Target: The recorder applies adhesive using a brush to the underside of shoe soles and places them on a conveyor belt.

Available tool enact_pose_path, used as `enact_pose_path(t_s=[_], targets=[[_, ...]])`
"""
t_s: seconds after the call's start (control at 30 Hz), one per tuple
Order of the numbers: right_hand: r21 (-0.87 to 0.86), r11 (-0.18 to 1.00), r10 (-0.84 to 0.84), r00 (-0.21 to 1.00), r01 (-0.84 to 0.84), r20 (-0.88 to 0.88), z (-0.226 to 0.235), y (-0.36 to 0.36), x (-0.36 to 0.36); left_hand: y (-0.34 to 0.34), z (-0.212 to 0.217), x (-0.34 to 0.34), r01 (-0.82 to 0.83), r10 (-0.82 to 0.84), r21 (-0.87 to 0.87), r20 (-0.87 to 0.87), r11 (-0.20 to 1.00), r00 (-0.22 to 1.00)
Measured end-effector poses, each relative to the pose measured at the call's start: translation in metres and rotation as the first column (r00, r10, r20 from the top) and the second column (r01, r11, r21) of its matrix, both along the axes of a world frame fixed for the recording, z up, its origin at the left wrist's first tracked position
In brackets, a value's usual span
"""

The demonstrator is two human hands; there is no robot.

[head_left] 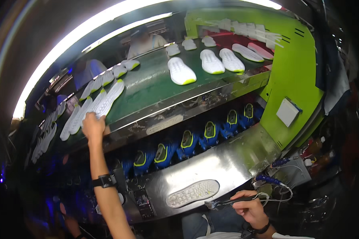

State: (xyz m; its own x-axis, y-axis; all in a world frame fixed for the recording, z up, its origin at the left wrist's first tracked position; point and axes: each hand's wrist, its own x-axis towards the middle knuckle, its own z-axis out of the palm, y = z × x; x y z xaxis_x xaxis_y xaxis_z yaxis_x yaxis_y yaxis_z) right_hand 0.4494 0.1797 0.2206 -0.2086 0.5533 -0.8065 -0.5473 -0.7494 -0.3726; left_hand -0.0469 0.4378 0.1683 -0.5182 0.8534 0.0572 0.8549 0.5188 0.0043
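My left hand point(93, 126) reaches up to the belt point(147, 85), fingers closed on the near end of a white sole point(107, 99) whose length runs up and away to the right; my right hand point(249, 205) grips a tool point(227, 202) by the bench point(227, 163) sole point(192, 193).

White shoe soles point(181, 71) lie along the green conveyor belt point(147, 85); one sole point(192, 193) rests on the steel bench point(227, 163).
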Motion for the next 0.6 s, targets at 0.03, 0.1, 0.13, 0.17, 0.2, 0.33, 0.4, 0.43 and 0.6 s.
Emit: enact_pose_path(t_s=[0.03, 0.1, 0.13, 0.17, 0.2, 0.33, 0.4, 0.43, 0.6], targets=[[-0.017, 1.000, -0.008, 0.999, 0.008, -0.051, -0.002, -0.006, 0.002, -0.014, 0.004, -0.026, 0.175, -0.172, 0.086, -0.032, 0.981, 0.984], [-0.067, 0.998, -0.017, 0.997, 0.012, -0.074, -0.013, -0.018, 0.001, -0.026, 0.009, -0.020, 0.443, -0.442, 0.254, -0.066, 0.860, 0.895], [-0.062, 0.998, -0.018, 0.997, 0.014, -0.072, -0.013, -0.019, -0.001, -0.040, 0.010, -0.011, 0.407, -0.407, 0.430, -0.097, 0.806, 0.908], [-0.060, 0.998, -0.008, 0.997, 0.004, -0.070, -0.014, -0.018, -0.003, -0.059, 0.014, 0.007, 0.366, -0.362, 0.587, -0.129, 0.722, 0.923], [-0.059, 0.998, -0.011, 0.998, 0.007, -0.065, -0.019, -0.017, -0.004, -0.077, 0.018, 0.028, 0.062, -0.280, 0.722, 0.187, 0.690, 0.942], [-0.013, 0.999, 0.031, 0.997, -0.032, -0.066, -0.037, -0.008, -0.018, -0.184, 0.005, 0.090, -0.508, -0.122, 0.346, 0.899, 0.789, 0.421], [0.130, 0.991, 0.037, 0.998, -0.029, -0.058, -0.063, -0.014, -0.024, -0.248, -0.041, 0.110, -0.402, 0.028, 0.006, 0.996, 0.916, 0.080], [0.138, 0.990, 0.016, 0.999, -0.009, -0.048, -0.071, -0.017, -0.028, -0.288, -0.056, 0.123, -0.249, 0.145, -0.212, 0.954, 0.945, -0.261], [0.123, 0.986, 0.096, 0.985, -0.113, 0.143, -0.124, -0.026, -0.044, -0.418, -0.090, 0.223, 0.015, 0.243, -0.694, 0.232, 0.720, -0.942]])
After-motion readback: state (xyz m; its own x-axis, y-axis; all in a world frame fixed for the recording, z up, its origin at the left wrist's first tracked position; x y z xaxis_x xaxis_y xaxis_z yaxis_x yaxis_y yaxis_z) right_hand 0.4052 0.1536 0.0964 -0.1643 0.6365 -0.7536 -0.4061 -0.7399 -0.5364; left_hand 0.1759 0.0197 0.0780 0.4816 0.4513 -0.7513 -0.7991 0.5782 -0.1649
